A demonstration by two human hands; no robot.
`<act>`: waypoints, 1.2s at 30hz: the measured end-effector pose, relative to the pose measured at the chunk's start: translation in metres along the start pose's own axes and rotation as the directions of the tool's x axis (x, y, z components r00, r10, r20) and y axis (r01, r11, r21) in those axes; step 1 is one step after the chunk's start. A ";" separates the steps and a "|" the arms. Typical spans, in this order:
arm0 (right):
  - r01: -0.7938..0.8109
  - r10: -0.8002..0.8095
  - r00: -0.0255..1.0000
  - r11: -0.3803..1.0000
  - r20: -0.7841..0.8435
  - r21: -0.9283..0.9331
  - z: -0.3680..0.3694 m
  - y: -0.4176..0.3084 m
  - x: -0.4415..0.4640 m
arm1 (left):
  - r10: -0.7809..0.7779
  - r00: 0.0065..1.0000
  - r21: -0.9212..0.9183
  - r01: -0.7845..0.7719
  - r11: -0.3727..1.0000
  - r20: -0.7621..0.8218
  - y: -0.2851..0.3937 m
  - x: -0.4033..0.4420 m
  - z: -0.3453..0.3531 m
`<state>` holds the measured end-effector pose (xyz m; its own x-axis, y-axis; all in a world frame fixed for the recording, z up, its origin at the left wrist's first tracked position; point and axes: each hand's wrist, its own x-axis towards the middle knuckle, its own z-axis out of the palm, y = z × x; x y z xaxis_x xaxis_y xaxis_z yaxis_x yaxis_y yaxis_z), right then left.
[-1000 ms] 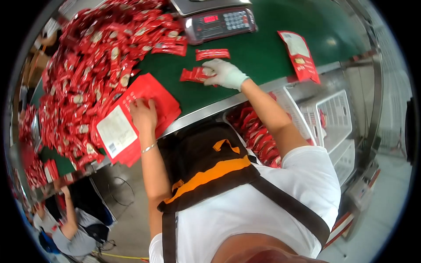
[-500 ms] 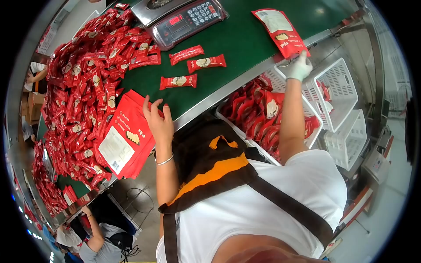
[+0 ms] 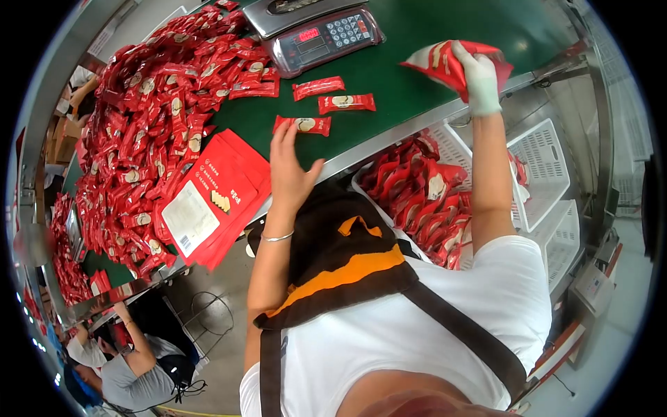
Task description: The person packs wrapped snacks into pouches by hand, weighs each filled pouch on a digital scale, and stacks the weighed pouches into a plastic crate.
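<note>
My left hand (image 3: 293, 169) is bare with a bracelet at the wrist, fingers stretched out and thumb apart. Its fingertips reach the left end of a small red wrapped snack packet (image 3: 314, 126); whether they press on it I cannot tell. Two more snack packets (image 3: 347, 103) lie just beyond. Beside this hand, a stack of flat red pouches (image 3: 191, 217) rests at the table edge. My right hand (image 3: 481, 78), in a white glove, is closed around a red pouch (image 3: 440, 64) above the green table; the pouch is tilted and its printed face is partly hidden.
A large heap of snack packets (image 3: 149, 132) covers the left of the green table (image 3: 389, 76). A digital scale (image 3: 323, 42) stands at the back. Below the metal edge are a white crate of red pouches (image 3: 413, 191) and more white baskets (image 3: 545, 156). Another person (image 3: 142, 368) works at lower left.
My left hand has moved from the pouch stack to the nearest snack packet. My right hand has turned over and shifted its hold on the pouch, which is now tilted.
</note>
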<state>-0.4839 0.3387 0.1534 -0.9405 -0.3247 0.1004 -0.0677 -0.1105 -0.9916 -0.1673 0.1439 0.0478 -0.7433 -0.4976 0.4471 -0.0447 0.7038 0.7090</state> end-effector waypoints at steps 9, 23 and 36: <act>-0.603 0.332 0.685 0.758 0.648 0.249 0.081 -0.061 -0.205 | 0.378 0.895 0.506 -0.219 0.835 -0.237 0.022 -0.010 -0.054; 0.225 0.367 -0.460 0.929 0.809 -0.294 0.165 -0.031 -0.208 | -0.348 0.929 0.198 0.320 0.927 0.129 0.035 -0.140 -0.160; 0.741 0.069 -0.180 0.666 0.981 0.089 0.216 0.056 -0.218 | -0.685 0.726 0.243 0.656 0.714 0.053 0.035 -0.175 -0.162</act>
<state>-0.2106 0.2007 0.0932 0.4912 -0.8710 -0.0064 -0.7124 -0.3975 -0.5784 0.0698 0.1734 0.0826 -0.5445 -0.8169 -0.1901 -0.6821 0.2994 0.6672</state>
